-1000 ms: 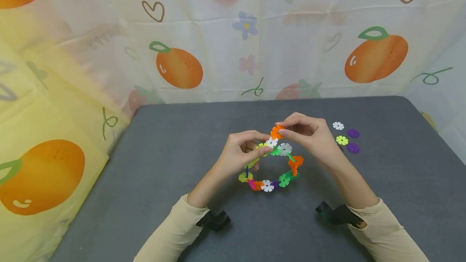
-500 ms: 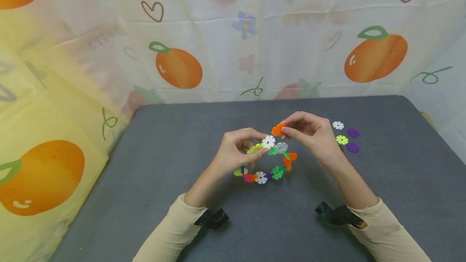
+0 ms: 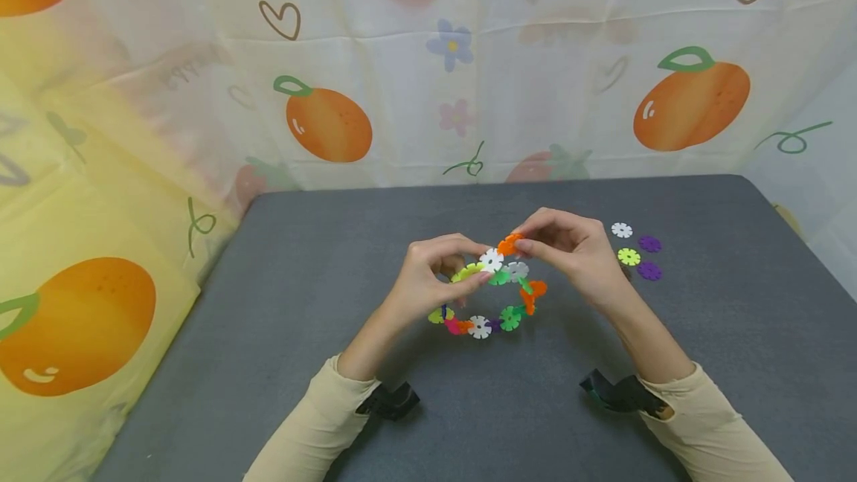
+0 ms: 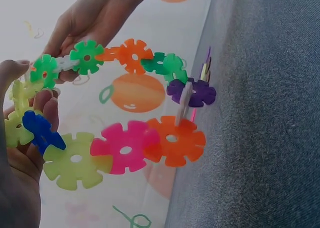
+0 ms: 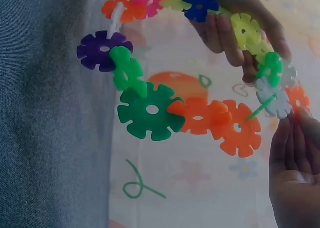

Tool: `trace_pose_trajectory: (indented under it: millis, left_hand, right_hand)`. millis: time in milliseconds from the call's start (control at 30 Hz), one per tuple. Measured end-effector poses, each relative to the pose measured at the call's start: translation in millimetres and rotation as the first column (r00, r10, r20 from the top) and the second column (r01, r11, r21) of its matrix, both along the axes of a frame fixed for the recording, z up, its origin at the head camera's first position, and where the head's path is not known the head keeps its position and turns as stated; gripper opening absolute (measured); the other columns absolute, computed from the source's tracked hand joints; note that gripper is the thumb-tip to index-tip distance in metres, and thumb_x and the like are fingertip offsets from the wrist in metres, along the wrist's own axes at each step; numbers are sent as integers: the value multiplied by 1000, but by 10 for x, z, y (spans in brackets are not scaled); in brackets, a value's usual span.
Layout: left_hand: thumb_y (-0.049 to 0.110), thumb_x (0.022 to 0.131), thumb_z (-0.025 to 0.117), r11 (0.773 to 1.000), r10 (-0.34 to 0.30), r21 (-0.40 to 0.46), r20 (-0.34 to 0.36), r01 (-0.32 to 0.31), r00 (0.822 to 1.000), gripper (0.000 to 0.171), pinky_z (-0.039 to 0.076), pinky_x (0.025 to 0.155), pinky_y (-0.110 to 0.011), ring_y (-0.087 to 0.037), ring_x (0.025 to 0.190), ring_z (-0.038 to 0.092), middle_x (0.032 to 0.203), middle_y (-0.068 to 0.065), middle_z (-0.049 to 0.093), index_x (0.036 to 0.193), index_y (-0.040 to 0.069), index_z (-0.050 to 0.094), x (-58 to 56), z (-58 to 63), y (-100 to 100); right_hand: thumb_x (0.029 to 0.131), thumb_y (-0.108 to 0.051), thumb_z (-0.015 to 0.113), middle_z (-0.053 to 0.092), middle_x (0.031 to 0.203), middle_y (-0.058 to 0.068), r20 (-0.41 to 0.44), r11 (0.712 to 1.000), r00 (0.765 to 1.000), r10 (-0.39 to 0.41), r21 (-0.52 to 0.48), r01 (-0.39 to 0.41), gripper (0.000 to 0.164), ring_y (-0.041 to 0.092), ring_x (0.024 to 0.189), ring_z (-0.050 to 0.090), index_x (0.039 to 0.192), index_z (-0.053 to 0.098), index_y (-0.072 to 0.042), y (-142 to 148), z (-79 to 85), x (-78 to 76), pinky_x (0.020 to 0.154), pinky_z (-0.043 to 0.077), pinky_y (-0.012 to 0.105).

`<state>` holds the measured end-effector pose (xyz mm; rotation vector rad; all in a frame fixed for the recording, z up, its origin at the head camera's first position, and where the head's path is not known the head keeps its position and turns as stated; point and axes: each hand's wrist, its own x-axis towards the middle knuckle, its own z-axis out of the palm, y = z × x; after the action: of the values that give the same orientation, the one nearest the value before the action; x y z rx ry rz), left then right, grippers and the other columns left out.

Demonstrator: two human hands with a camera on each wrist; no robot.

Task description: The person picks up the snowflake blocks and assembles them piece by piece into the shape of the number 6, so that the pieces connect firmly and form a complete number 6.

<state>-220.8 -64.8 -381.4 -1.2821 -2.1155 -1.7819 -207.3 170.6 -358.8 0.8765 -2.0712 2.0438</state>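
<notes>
A ring of interlocking plastic snowflake discs (image 3: pixel 510 317) in several colours hangs above the table, upheld at its far side. My left hand (image 3: pixel 431 274) pinches it by a white disc (image 3: pixel 492 260) between thumb and fingers, beside a yellow-green disc (image 3: pixel 466 272). In my right hand (image 3: pixel 565 244) an orange disc (image 3: pixel 509 245) is pinched by thumb and fingertips, its edge right at the white disc's upper right rim. The left wrist view shows the ring's pink disc (image 4: pixel 126 147) and blue disc (image 4: pixel 42 131). A dark green disc (image 5: pixel 151 110) faces the right wrist camera.
Loose discs lie on the grey table (image 3: pixel 281 281) right of my right hand: a white disc (image 3: pixel 622 230), a yellow-green disc (image 3: pixel 628 258) and two purple ones, with a dark one partly behind the wrist. A fruit-print curtain (image 3: pixel 402 95) hangs behind the table.
The orange disc has drawn off from the white disc to the upper right, then come back against its rim. The ring has shifted slightly left and up with my left hand.
</notes>
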Motion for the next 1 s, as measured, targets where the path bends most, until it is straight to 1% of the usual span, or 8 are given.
trace_pose_trajectory:
  millis: [133,333,467,600,767,1000]
  left_hand:
    - [-1,84,73,1000,-11,-2,13,12,1000,24,53,42,-29,-6,45,58,82,-14,64,108,-1,69,-5,-3,-16]
    - [-2,84,72,1000,-13,3,34,13,999,24,53,42,-30,-9,43,57,77,-11,62,107,0,70,-12,11,-43]
    - [-1,84,73,1000,-9,-8,48,10,999,23,52,41,-30,-10,43,57,75,-11,61,107,1,70,-18,12,-50]
    - [0,84,72,1000,-10,-24,53,12,999,23,50,40,-29,-10,43,56,74,-11,61,107,2,70,-18,9,-47]
    - [-1,85,72,1000,-10,-25,55,11,998,23,49,40,-29,-10,43,56,72,-7,60,108,2,70,-24,1,-45]
    - [1,85,72,1000,-8,-26,88,10,996,23,51,41,-31,-12,43,57,71,-12,60,108,2,69,-22,-9,-31]
  right_hand:
    - [89,3,65,70,92,3,11,1000,1000,-4,-3,4,11,17,79,68,100,67,4,-22,-13,-2,75,59,25]
    - [89,-1,68,70,91,-1,50,997,996,-72,7,72,11,13,77,69,99,66,2,-47,-19,11,71,59,23]
    - [89,-2,68,70,90,-1,49,995,994,-96,22,95,11,13,76,69,99,65,2,-45,-20,15,70,59,23]
    - [89,-2,68,70,93,0,39,996,995,-88,20,87,11,14,77,69,99,65,2,-37,-25,16,71,59,23]
    - [89,-1,68,68,93,0,33,996,996,-85,1,85,9,13,77,68,98,65,1,-48,-41,10,71,58,22]
    - [90,-3,67,70,94,-4,78,996,993,-91,-13,93,10,13,84,69,100,66,-3,-86,-65,12,79,58,21]
